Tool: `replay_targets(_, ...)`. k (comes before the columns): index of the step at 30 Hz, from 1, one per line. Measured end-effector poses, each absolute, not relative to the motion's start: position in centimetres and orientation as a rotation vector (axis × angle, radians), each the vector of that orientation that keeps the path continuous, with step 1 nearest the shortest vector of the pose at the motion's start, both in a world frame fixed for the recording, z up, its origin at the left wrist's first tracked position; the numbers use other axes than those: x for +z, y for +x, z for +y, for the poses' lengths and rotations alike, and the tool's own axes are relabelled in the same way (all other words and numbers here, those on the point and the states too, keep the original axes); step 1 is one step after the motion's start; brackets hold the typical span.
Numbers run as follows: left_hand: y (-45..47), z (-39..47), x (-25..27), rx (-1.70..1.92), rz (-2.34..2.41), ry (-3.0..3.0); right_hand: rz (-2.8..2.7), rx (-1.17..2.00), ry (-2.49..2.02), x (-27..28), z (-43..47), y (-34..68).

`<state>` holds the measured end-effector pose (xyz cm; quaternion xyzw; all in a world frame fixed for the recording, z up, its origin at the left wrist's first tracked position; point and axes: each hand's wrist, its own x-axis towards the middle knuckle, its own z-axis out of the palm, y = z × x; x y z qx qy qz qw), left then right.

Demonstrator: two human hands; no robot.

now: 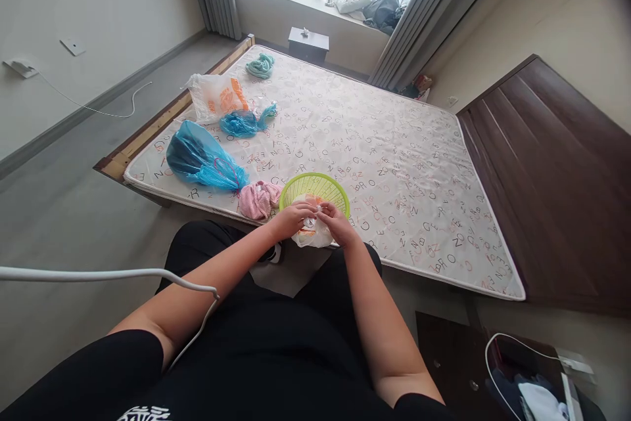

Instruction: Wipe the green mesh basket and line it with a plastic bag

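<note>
Both hands meet at the neck of a white plastic bag [315,236] with orange print. My left hand [294,219] pinches the gathered plastic from the left, fingers closed. From the right, my right hand [336,221] also pinches the bag's top with closed fingers. Part of the bag lies over the near side of a lime-green plastic basket [315,179] on the mattress edge. What the bag contains cannot be made out. Just left of the basket is a crumpled pink cloth [257,200]. A blue plastic bag [204,157], tied with a red string, lies beyond the cloth.
The bare mattress [394,171] has a wooden headboard [552,178] at right. Another blue bag [241,123], a white-orange bag [217,98] and a teal cloth [260,66] lie at its left. A white cable [108,273] crosses my left arm. A nightstand [453,355] stands lower right.
</note>
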<state>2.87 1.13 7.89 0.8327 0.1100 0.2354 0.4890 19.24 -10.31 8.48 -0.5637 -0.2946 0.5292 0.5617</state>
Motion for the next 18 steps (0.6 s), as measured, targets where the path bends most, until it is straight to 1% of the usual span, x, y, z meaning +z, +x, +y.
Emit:
replay_targets(5, 2.0, 1.3, 8.0, 0.562, 0.364, 2.024, -0.411, 0.957, -1.462, 8.2, -9.6, 19.6)
replay_targets(10, -0.8, 3.0, 6.6, 0.570, 0.522, 2.032, -0.049, 0.704, -1.430, 8.9, -10.4, 23.8)
replay_targets(13, -1.6, 3.6, 6.3, 0.595, 0.609, 1.988, 0.046, 0.659, -1.408, 9.0, -11.0, 25.7)
replay_targets(18, -1.2, 3.4, 6.6, 0.676, 0.622, 1.889, 0.129, 0.632, -1.408, 8.2, -11.2, 26.9)
